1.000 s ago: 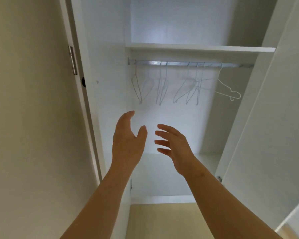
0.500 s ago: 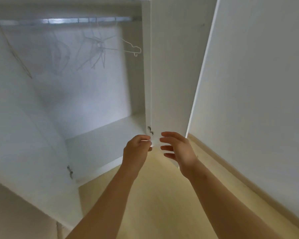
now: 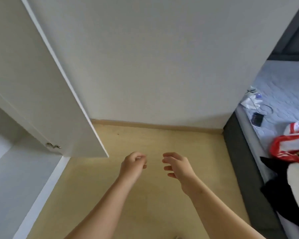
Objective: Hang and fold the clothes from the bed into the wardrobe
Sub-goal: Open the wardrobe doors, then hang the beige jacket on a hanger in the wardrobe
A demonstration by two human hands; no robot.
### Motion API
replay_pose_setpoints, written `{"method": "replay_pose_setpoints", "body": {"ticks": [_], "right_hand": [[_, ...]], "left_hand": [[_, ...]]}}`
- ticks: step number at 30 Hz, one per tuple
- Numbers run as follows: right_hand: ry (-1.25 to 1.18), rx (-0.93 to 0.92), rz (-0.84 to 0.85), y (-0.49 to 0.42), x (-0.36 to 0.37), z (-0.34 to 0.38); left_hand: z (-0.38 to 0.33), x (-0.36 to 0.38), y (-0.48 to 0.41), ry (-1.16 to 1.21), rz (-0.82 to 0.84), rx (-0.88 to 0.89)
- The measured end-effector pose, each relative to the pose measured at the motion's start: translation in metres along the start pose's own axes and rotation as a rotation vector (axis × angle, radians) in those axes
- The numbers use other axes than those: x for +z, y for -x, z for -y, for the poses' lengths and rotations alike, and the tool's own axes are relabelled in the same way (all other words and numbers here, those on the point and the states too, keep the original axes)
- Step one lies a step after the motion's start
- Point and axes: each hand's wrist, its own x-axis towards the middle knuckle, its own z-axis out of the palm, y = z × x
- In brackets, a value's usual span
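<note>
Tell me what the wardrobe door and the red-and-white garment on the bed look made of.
Wardrobe door: white laminated board, likely; flat matt face, thin square edge. Red-and-white garment: probably synthetic sports fabric; it shines slightly and crumples softly.

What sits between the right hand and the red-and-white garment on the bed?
Head view: bare yellowish floor, then the bed's dark frame, separate right hand from red-and-white garment.

1. The view has been swung right and down, away from the wardrobe interior; the wardrobe door [image 3: 41,83] is now seen at the left.
2. The bed [image 3: 283,94] and the clothes [image 3: 290,145] on it have been brought into sight.
3. The left hand [image 3: 133,163] and right hand [image 3: 178,165] have been lowered over the floor [image 3: 154,138], and the left fingers, spread a second ago, are now curled.
</note>
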Motion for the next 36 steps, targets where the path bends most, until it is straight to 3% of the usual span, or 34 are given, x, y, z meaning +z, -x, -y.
{"method": "replay_pose_setpoints", "body": {"ticks": [9, 19, 28, 36], "right_hand": [[-0.186, 0.200, -0.430, 0.072, -0.120, -0.097], [-0.268, 0.264, -0.687, 0.163, -0.285, -0.192], [-0.295, 0.311, -0.751, 0.199, -0.397, -0.248], [-0.286, 0.346, -0.684, 0.144, -0.475, -0.243]], "left_hand": [[0.008, 0.156, 0.037, -0.303, 0.417, 0.084], [0.002, 0.344, 0.148, -0.551, 0.774, 0.176], [-0.001, 0.453, 0.201, -0.600, 0.843, 0.134], [-0.039, 0.539, 0.164, -0.636, 0.817, 0.146]]}}
